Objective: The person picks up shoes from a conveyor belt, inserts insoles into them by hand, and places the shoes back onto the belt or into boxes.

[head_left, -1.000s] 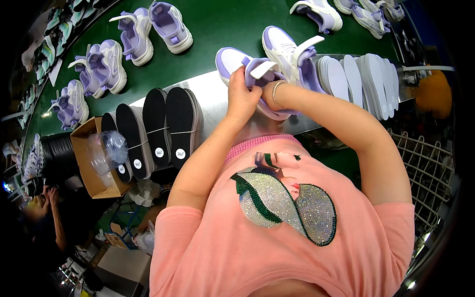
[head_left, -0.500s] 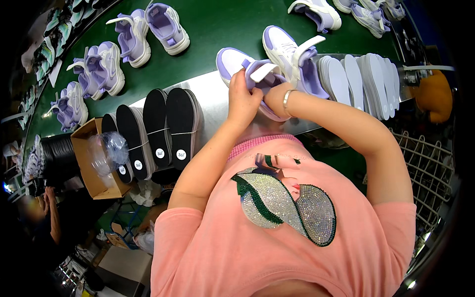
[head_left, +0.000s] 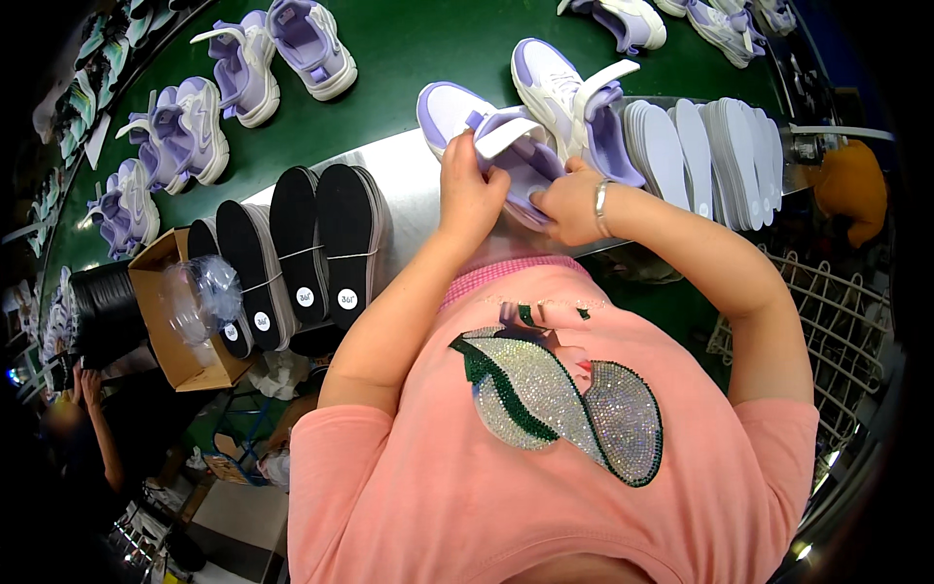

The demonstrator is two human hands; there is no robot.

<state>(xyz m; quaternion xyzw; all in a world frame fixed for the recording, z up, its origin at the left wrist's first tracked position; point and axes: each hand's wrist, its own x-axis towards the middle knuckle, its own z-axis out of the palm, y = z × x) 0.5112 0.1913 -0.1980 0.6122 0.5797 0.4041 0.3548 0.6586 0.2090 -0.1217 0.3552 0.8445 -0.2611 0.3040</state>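
Note:
A lilac and white sneaker [head_left: 449, 109] lies on the metal ledge [head_left: 399, 185] in front of me, its white strap lifted. My left hand [head_left: 469, 193] grips its lilac opening from the left, fingers at the strap. My right hand [head_left: 572, 202], with a bracelet at the wrist, holds the same opening from the right. A second matching sneaker [head_left: 555, 78] stands just behind, touching the first.
White insoles [head_left: 715, 146] stand in a row on the right. Bundled black insoles [head_left: 302, 243] lie on the left, beside a cardboard box [head_left: 161, 336]. More lilac sneakers [head_left: 311, 44] sit on the green belt [head_left: 418, 49]. A wire basket [head_left: 837, 341] is at the right, another person [head_left: 92, 428] at the lower left.
Both hands stay on the sneaker's opening; the fingers have shifted slightly along the strap and lining. Nothing was let go.

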